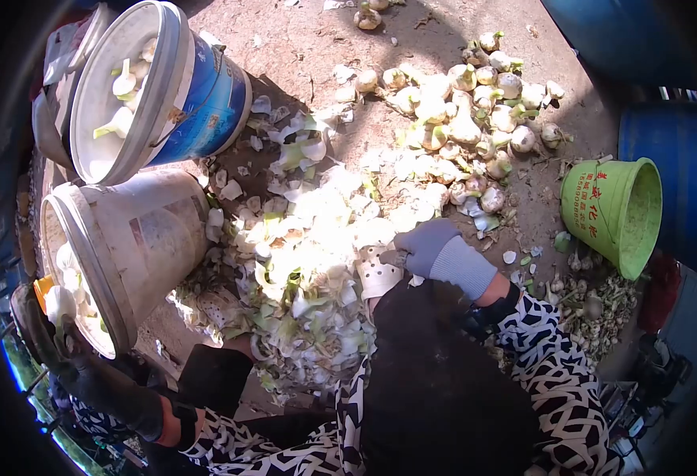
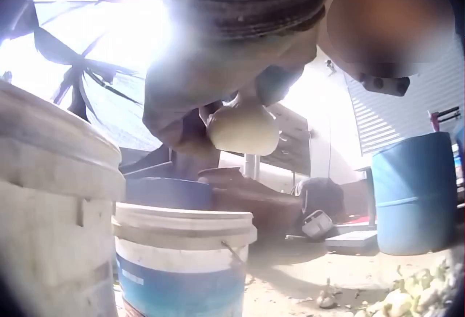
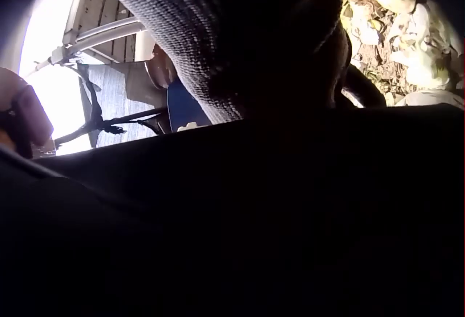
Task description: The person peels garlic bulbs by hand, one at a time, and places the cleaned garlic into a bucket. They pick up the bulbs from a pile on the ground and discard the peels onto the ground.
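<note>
My gloved left hand is at the far left, by the mouth of a dirty white bucket lying tilted with pale bulbs inside. Its fingers hold a peeled white garlic bulb, which overlaps the bucket's rim in the head view. My right hand, in a grey knitted glove, is low near my knee, close beside a white holed clog. Its fingers look bent, but I cannot tell whether they hold anything. In the right wrist view the glove appears mostly in shadow, with dark cloth covering the lower part.
A blue and white bucket with bulbs leans behind the first. Peeled skins are heaped between my feet. Unpeeled garlic bulbs lie piled ahead. A green bucket tips at the right beside a blue barrel and small trimmings.
</note>
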Demonstrator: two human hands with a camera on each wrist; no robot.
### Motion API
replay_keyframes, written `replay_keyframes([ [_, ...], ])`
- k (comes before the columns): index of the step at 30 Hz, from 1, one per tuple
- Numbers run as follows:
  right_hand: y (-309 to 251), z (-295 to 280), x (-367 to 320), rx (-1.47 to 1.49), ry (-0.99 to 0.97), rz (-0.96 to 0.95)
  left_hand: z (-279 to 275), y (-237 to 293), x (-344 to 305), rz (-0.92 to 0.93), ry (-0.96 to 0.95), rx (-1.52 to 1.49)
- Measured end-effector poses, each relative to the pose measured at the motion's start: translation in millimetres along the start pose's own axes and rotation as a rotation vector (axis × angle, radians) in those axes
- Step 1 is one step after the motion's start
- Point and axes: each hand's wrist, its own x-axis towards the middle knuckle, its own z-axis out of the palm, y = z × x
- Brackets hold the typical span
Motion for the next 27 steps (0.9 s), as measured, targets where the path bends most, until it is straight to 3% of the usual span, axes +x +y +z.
replay_keyframes([
  [2, 20.6, -3.3, -12.3, 0.028, 0.031, 0.105, 19.7, 35.4, -10.4, -0.096, 0.132, -0.065],
  [4, 43.1, 5.5, -16.9, -0.150, 0.506, 0.196, 46.8, 57.1, -27.7, 0.060, -0.002, 0.029],
  [7, 61.1, 32.0, -12.6, -0.348, 0.479, 0.210, 105.1, 72.6, -70.4, 0.039, -0.404, -0.375],
  [8, 68.6, 38.7, -8.9, -0.351, 0.475, 0.209, 126.6, 81.9, -89.3, -0.026, -0.532, -0.493],
  [10, 81.6, 44.5, 0.2, -0.259, 0.496, 0.131, 163.6, 79.5, -119.4, 0.105, -0.720, -0.478],
  [11, 82.9, 43.1, 3.7, -0.257, 0.492, 0.128, 182.5, 80.1, -134.3, 0.037, -0.837, -0.624],
  [13, 77.6, 37.6, 4.0, 0.447, 0.781, 0.008, 210.4, 83.6, -157.3, 0.134, -0.996, -0.549],
  [14, 70.7, 29.8, 0.9, 0.450, 0.779, 0.004, 218.4, 89.0, -165.1, 0.100, -1.094, -0.523],
  [16, 35.5, -7.0, -11.3, 1.244, 0.470, 0.071, 231.6, 88.9, -179.1, -0.083, -1.259, -0.737],
  [17, 22.5, -16.2, -13.5, 1.345, 0.466, 0.066, 232.3, 89.7, -182.1, -0.084, -1.256, -0.734],
  [18, 15.1, -20.7, -12.5, 1.345, 0.463, 0.062, 231.3, 90.5, -185.3, -0.212, -1.281, -0.823],
  [19, 9.6, -24.1, -11.0, 1.412, 0.537, 0.008, 230.2, 90.9, -186.5, -0.338, -1.303, -0.913],
  [20, 6.7, -24.8, -10.8, 1.478, 0.613, -0.046, 227.8, 91.8, -186.3, -0.337, -1.303, -0.913],
  [22, 1.6, -20.8, -6.4, 1.459, 0.610, -0.065, 220.3, 97.1, -181.3, -0.116, -1.093, -0.752],
  [24, -8.8, -25.4, -6.1, 0.746, 0.593, -0.028, 214.4, 104.0, -174.2, -0.037, -1.041, -0.708],
  [25, -8.1, -23.0, -3.8, 0.930, 0.479, 0.059, 210.3, 107.0, -171.0, 0.039, -0.995, -0.660],
  [27, -15.3, -31.1, -4.8, 1.016, 0.467, 0.003, 204.2, 107.9, -165.9, 0.137, -0.939, -0.597],
])
